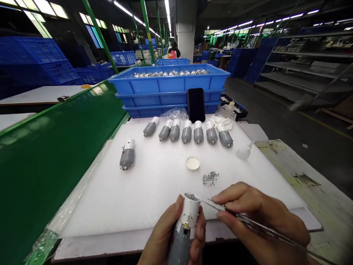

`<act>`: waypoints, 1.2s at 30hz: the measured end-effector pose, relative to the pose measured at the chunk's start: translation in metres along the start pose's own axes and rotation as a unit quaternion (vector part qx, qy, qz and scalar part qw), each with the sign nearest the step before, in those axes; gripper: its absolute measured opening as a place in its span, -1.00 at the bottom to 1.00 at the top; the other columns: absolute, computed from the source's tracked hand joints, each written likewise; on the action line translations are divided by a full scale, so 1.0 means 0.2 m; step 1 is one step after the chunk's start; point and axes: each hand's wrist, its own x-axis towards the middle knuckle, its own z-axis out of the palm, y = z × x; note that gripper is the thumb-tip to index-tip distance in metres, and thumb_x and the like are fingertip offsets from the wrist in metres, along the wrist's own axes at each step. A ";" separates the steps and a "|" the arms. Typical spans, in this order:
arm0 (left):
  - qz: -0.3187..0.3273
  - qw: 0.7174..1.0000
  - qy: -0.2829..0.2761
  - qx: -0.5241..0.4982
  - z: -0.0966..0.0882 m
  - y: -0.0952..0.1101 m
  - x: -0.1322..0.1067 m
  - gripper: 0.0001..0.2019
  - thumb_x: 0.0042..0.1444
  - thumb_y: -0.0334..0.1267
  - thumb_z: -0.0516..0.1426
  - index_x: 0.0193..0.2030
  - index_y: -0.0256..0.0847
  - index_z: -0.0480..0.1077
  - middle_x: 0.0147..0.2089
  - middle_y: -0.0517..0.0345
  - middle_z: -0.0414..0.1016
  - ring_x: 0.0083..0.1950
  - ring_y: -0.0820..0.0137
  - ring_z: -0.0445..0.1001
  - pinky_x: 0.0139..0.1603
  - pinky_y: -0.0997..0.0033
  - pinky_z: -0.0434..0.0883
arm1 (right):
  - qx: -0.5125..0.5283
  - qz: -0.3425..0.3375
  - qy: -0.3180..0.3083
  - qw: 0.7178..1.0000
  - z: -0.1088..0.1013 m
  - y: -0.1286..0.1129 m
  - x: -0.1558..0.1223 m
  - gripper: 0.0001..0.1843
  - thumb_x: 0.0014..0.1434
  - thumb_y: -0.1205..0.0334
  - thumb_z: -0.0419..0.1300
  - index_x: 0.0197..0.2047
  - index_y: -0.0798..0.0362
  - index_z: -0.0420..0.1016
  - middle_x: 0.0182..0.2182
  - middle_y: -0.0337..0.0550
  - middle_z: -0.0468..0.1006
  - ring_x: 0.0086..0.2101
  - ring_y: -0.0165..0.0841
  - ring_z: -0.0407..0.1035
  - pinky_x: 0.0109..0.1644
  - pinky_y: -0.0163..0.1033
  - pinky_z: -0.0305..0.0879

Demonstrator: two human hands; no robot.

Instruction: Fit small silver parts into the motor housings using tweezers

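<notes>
My left hand is wrapped around a grey and white cylindrical model, its open white end tilted up. In my right hand is a pair of metal tweezers, with the tips close beside the model's rim. Whether the tips pinch anything is too small to tell. Beyond the hands lies a pile of tiny silvery parts on the white foam sheet. A small round dish of whitish liquid sits just behind that pile.
Several similar models lie in a row at the back, and one model lies at left. Stacked blue crates stand behind, a phone leaning on them. A squeeze bottle is at right; a green panel borders the left.
</notes>
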 end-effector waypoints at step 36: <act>0.238 0.910 0.212 0.265 0.13 -0.01 0.05 -0.69 0.12 -0.08 0.34 -0.17 -0.24 0.40 -0.39 0.23 0.54 -0.50 0.54 0.40 -0.42 0.56 0.35 | 0.085 0.145 -0.090 0.982 -0.05 0.18 -0.02 -0.83 0.18 0.36 0.37 -0.37 0.03 0.46 -0.37 -0.17 0.66 -0.44 -0.40 0.54 -0.52 -0.41 0.43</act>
